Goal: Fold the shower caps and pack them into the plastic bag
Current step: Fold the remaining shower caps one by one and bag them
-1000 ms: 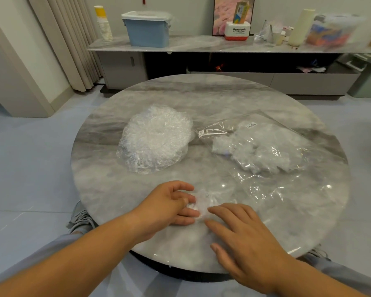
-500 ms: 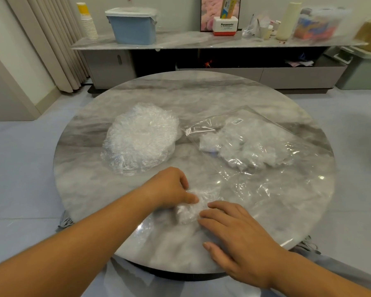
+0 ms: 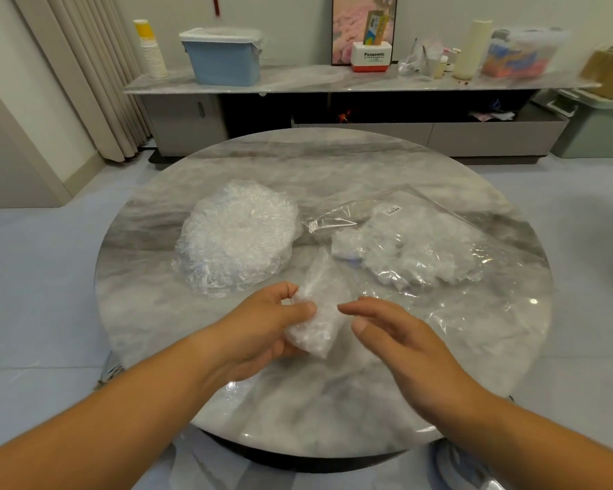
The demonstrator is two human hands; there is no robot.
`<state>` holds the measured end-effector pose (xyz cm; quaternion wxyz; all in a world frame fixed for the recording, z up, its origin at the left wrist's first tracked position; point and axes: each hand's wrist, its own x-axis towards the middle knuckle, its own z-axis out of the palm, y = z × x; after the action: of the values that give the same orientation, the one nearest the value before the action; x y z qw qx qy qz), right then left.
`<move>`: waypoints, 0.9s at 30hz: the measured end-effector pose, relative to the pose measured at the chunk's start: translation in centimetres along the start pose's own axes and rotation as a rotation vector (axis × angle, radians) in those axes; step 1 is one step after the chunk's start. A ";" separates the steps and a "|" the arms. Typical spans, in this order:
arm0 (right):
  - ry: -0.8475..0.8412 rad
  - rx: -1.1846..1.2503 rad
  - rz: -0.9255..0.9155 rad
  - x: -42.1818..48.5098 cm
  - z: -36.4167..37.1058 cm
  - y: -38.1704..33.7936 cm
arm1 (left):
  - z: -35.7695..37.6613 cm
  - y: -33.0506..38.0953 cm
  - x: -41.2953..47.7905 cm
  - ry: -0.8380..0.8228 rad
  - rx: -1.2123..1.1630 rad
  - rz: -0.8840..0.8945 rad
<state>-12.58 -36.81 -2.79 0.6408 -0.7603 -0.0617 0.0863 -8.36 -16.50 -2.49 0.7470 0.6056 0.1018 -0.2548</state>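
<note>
A folded clear shower cap (image 3: 317,313) is lifted above the round marble table (image 3: 333,171), pinched between the thumb and fingers of my left hand (image 3: 262,330). My right hand (image 3: 400,334) hovers just right of it, fingers apart, holding nothing. A round stack of unfolded shower caps (image 3: 238,235) lies on the table's left half. The clear plastic bag (image 3: 439,256) lies flat on the right half, its mouth toward the centre, with several folded caps inside.
A low sideboard (image 3: 333,79) stands behind the table with a blue lidded box (image 3: 223,54), a paper cup stack (image 3: 151,47) and bottles. Curtains hang at the far left. A green bin (image 3: 595,125) sits at the far right.
The folded cap was pressed on the table under both hands. My left hand has now picked it up, and my right hand has come off it and opened.
</note>
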 end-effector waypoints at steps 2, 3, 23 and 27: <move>-0.043 0.139 0.073 0.6 -0.1 -0.9 | 0.6 0.0 -1.0 -0.078 -0.096 -0.007; -0.059 0.182 0.090 0.8 0.0 -1.1 | 0.8 -0.1 -1.3 -0.106 -0.111 -0.010; -0.215 -0.945 -0.774 -0.2 -1.2 1.7 | -0.3 -0.3 -1.5 -0.286 -0.352 -0.375; -0.258 -1.068 -0.831 -0.4 -1.2 1.4 | -0.3 -0.4 -1.3 -0.289 -0.292 -0.350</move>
<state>-12.74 -38.25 -4.00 0.1459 -0.8687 -0.4582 -0.1189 -9.64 -15.91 -2.33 0.7778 0.4220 0.1330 -0.4465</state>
